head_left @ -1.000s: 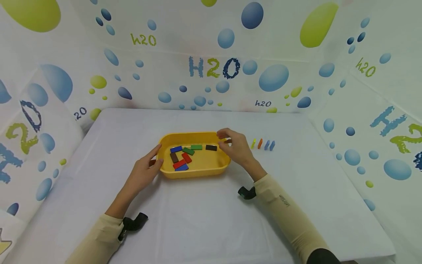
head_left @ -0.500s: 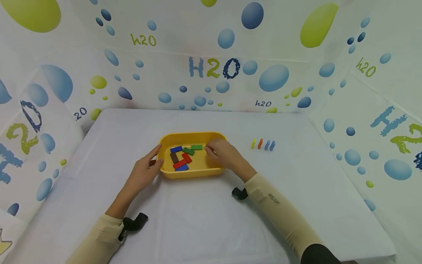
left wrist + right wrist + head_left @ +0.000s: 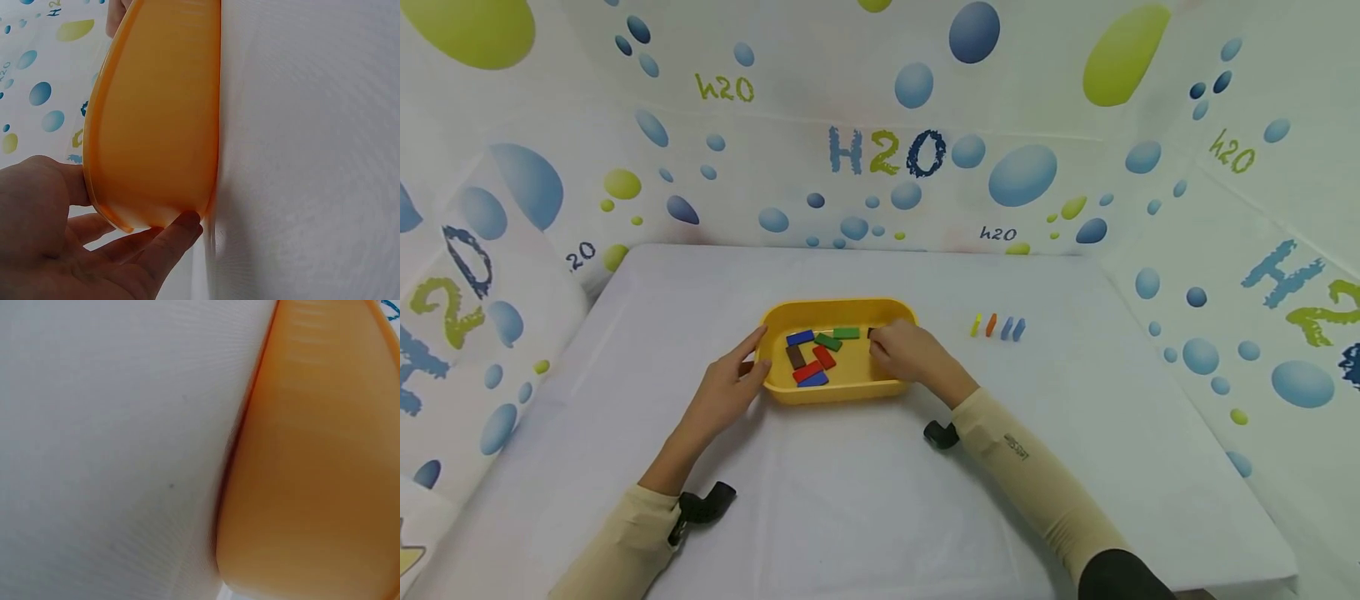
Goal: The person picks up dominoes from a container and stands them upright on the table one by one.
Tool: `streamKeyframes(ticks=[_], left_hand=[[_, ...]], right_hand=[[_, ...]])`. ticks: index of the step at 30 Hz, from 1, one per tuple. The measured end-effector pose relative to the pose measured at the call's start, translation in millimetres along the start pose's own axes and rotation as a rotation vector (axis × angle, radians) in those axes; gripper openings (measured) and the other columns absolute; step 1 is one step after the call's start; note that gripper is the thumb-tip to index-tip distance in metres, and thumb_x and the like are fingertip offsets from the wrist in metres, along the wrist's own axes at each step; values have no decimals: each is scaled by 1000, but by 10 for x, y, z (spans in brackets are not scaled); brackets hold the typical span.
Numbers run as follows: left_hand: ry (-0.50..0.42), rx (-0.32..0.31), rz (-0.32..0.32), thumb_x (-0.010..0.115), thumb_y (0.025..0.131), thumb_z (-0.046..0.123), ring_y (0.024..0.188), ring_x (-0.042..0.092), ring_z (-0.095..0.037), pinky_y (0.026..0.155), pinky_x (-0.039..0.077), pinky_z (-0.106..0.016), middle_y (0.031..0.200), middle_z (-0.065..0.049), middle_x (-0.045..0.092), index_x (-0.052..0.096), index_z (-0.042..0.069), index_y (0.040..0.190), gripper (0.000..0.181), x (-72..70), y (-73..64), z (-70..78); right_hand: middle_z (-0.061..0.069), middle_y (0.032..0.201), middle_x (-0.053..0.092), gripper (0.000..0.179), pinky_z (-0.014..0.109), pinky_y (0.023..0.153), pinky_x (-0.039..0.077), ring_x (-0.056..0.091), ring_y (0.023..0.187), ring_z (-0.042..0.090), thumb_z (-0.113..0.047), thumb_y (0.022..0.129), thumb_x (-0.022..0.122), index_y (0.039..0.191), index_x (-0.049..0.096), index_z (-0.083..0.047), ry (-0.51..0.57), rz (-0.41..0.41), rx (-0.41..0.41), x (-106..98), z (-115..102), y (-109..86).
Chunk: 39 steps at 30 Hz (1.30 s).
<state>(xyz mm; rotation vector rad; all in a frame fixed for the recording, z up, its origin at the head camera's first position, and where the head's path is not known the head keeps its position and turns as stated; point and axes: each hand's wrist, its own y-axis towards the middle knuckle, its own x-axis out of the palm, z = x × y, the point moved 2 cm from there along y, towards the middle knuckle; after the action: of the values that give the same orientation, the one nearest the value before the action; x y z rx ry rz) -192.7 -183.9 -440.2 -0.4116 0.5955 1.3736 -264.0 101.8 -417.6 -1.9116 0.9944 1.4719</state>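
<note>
A yellow plastic tray (image 3: 820, 395) stands on the white-covered table in the head view. It holds several small flat rectangular blocks: blue (image 3: 801, 337), green (image 3: 846, 333), red (image 3: 824, 357) and brown (image 3: 795, 357). My left hand (image 3: 727, 379) rests at the tray's left end, its fingers spread along the outer wall and the thumb at the rim, as the left wrist view shows too. Inside the right half, my right hand (image 3: 917, 354) reaches down with curled fingers, pinching a black block (image 3: 870, 332). Only a dark end of it shows; the fingertips are hidden.
Right of the tray, a yellow piece (image 3: 976, 325), an orange piece (image 3: 991, 325) and two blue pieces (image 3: 1012, 329) lie in a row. A patterned H2O cloth (image 3: 805, 100) hangs behind and at both sides of the table.
My right hand has moved left from the tray's right rim down into the tray, covering most of the black block. The left hand has stayed at the left end.
</note>
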Motion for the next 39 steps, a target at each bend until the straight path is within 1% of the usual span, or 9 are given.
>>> streamKeyframes(ticks=[8,13,16,20,23,25,29,32,39], left_hand=[[3,4,7,52,109,22,130,53,-52,99,51,-57,160,-28,37,29,13,166,62,9,11,-13],[3,15,12,52,109,21,130,53,-52,100,51,-57,159,-29,37,29,13,166,62,9,12,-15],[1,22,14,52,109,21,129,54,-52,99,51,-57,159,-29,37,30,12,165,62,11,12,-14],[-1,24,15,52,109,21,129,54,-52,99,51,-57,159,-29,38,30,12,165,61,19,14,-16],[-1,22,14,52,109,21,129,54,-52,99,51,-57,159,-29,37,30,13,165,61,19,12,-15],[-2,17,14,52,109,22,129,54,-52,99,51,-57,159,-29,37,30,13,165,61,16,8,-10],[-3,7,9,51,109,22,130,52,-52,100,51,-57,160,-28,36,29,14,166,62,10,1,-16],[-1,6,7,51,109,22,131,52,-52,100,50,-57,161,-28,35,28,13,166,62,5,-7,-15],[-1,18,4,51,109,20,131,52,-53,101,50,-57,161,-29,34,27,12,166,62,8,-3,6]], right_hand=[[-4,59,42,26,22,52,36,47,55,12,-12,101,54,77,64,-12,15,25,-19,19,25,57],[-1,61,45,24,24,52,37,49,57,14,-13,102,56,79,63,-11,-28,62,11,25,25,89],[2,68,50,17,26,54,41,51,64,16,-14,102,59,86,63,-10,-89,55,62,33,20,115],[4,84,57,10,29,62,49,55,76,19,-15,103,59,102,66,-7,-175,-9,114,71,17,154],[7,98,63,16,31,74,56,58,85,20,-14,105,58,115,68,-6,-239,-33,115,101,18,178],[8,105,64,20,32,80,57,59,90,20,-13,106,58,121,68,-6,-270,-34,111,113,17,188],[9,113,65,23,34,86,57,58,97,21,-13,106,58,125,69,-6,-308,-47,112,125,9,202],[7,110,66,22,34,85,56,57,96,22,-14,106,58,123,71,-8,-306,-57,115,128,0,209],[3,89,62,15,31,71,52,55,82,20,-14,104,59,112,70,-9,-246,-52,132,123,3,208]])
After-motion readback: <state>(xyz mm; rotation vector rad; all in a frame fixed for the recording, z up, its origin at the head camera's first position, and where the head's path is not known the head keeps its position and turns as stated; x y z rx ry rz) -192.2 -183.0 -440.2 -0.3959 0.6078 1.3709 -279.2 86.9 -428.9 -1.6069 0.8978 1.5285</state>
